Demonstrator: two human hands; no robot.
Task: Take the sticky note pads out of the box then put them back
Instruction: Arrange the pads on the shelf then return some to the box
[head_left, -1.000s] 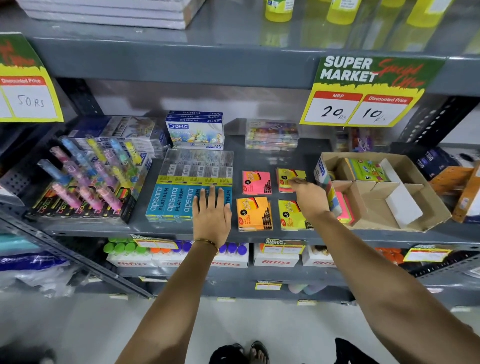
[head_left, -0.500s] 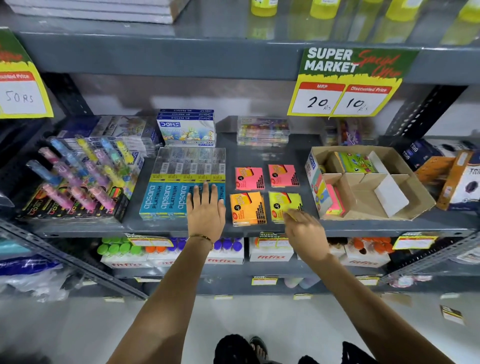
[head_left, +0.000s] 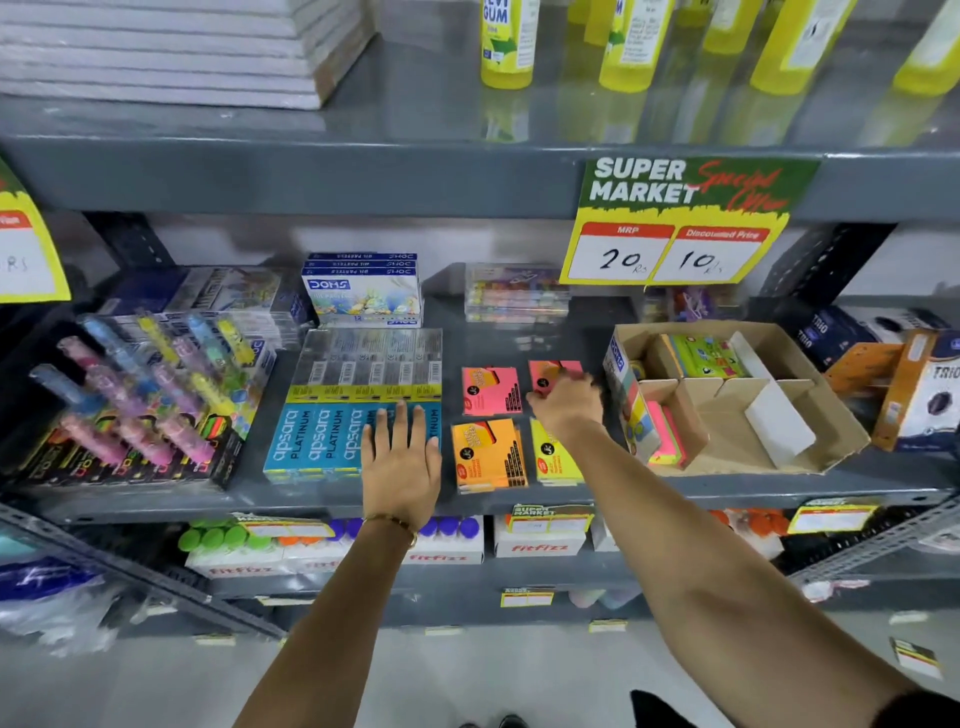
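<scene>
shelf (head_left: 519, 332): grey metal, middle tier — all items below sit on it
box (head_left: 810, 457): open cardboard, right end, a pink pad stack upright in its near-left compartment
pencil packs (head_left: 332, 441): blue, left of the pads
sticky note pads: four out on shelf — pink (head_left: 491, 389), orange (head_left: 488, 454), yellow (head_left: 556, 462), far-right pink (head_left: 556, 374)
left hand (head_left: 400, 462): flat, fingers spread, on pencil packs
right hand (head_left: 569, 405): blurred, over far-right pink pad, grip unclear

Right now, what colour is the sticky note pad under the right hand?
Pink: the right hand covers the back-right sticky note pad, in the head view.
</scene>
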